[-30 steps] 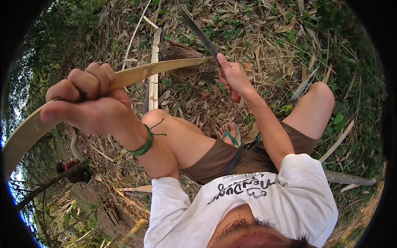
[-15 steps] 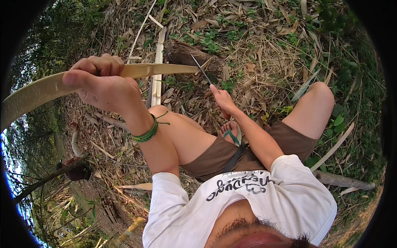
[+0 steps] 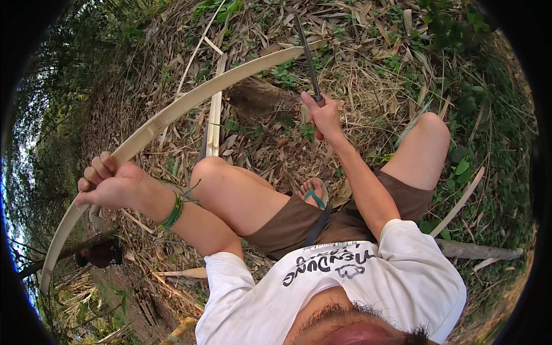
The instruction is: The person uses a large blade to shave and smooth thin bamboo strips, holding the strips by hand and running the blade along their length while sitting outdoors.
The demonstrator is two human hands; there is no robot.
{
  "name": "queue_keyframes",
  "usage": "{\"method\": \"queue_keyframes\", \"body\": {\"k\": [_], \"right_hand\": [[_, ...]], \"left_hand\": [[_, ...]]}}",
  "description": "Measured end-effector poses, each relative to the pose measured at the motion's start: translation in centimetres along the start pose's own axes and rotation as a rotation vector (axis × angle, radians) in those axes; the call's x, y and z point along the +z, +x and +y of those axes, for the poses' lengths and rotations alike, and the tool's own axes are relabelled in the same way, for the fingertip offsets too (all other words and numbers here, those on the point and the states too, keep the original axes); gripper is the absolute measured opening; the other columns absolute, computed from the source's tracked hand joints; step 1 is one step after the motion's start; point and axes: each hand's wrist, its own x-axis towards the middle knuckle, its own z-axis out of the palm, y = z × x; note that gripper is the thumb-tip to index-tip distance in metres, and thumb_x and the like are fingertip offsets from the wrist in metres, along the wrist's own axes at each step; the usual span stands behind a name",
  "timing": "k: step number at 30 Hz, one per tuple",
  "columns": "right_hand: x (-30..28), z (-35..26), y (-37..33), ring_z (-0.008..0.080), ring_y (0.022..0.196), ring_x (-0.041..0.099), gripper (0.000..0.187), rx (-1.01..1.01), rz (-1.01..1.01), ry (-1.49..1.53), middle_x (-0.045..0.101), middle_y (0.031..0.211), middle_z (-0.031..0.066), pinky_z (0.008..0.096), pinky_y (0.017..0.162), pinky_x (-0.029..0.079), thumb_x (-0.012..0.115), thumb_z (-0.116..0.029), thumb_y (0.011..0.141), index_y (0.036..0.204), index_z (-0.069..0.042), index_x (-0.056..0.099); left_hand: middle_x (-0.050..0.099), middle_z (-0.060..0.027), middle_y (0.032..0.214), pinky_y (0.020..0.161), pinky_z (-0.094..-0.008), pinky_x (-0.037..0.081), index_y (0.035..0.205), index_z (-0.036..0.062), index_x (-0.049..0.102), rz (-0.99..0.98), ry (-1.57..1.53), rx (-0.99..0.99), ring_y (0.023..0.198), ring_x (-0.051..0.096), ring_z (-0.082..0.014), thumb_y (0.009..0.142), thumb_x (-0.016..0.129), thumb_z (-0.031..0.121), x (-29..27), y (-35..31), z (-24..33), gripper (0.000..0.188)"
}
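Note:
A long, pale strip of split bamboo curves across the left half of the view. My left hand is wrapped round it near its lower left part, thumb on the near side. The strip rises from there toward the far middle. In my right hand is a long-bladed knife, its brown handle in my fist and its dark blade pointing away from me. The blade crosses the strip close to its far end; whether the edge touches it I cannot tell. A short, dark log lies on the ground below the strip.
Split bamboo lengths lie on the leaf litter beyond my bent left knee. A thick stick and a pale strip lie at my right. Brush grows at the left, where a dark reddish shape is unclear.
My left hand has moved down and left, and the strip's far end has lifted off the log. My right hand has moved away from me with the knife, its blade now more upright in view.

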Motion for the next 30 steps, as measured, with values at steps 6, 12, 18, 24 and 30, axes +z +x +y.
{"method": "queue_keyframes", "body": {"k": [6,12,18,24,30], "right_hand": [[-3.0,-7.2,2.3,0.0087,0.049,0.034,0.047,-0.533,0.072,-0.271,0.044,0.052,-0.0029,0.0291,0.048,0.029,0.078,-0.043,0.088,0.072,-0.004,0.057],[-6.6,-12.9,4.0,0.0114,0.049,0.041,0.043,-1.04,0.086,-0.937,0.047,0.053,0.0057,0.0318,0.048,0.031,0.078,-0.038,0.088,0.073,-0.004,0.057],[-5.4,-11.1,2.8,0.0108,0.051,0.057,0.039,-0.372,-0.44,-0.364,0.059,0.059,0.0015,0.0293,0.049,0.046,0.078,-0.039,0.087,0.085,-0.002,0.067],[-5.2,-11.4,3.3,0.0085,0.047,0.054,0.033,-0.085,-0.197,0.315,0.062,0.066,0.0024,0.0254,0.044,0.046,0.078,-0.032,0.09,0.093,-0.001,0.066],[-7.8,-12.8,6.0,0.0144,0.063,0.062,0.031,-0.165,-0.018,0.488,0.063,0.073,0.0042,0.0317,0.06,0.055,0.085,-0.024,0.081,0.085,-0.006,0.061]], "left_hand": [[0.024,0.0023,0.059,0.049,-0.0282,0.031,0.071,0.0148,0.036,0.194,-0.241,-0.065,0.052,0.026,-0.015,0.106,0.031,0.056,-12.2,5.2,4.1,0.054],[0.025,0.0007,0.062,0.055,-0.0286,0.037,0.074,0.0137,0.03,0.469,-0.02,-0.091,0.056,0.03,-0.0165,0.109,0.03,0.047,-17.6,2.9,5.5,0.048],[0.029,-0.0008,0.063,0.057,-0.0289,0.038,0.077,0.0127,0.028,0.452,0.038,-0.24,0.057,0.034,-0.0173,0.105,0.038,0.02,-25.6,-0.2,2.6,0.03],[0.039,-0.0042,0.066,0.065,-0.0303,0.047,0.077,0.0109,0.033,0.484,0.004,-0.538,0.063,0.046,-0.0204,0.109,0.031,0.038,-28.1,-5.7,2.5,0.042],[0.065,-0.023,0.122,0.105,-0.0481,0.052,0.118,-0.0059,0.056,0.432,0.143,-0.863,0.116,0.063,-0.0377,0.107,0.021,0.056,-23.2,-18.5,7.7,0.071]]}}
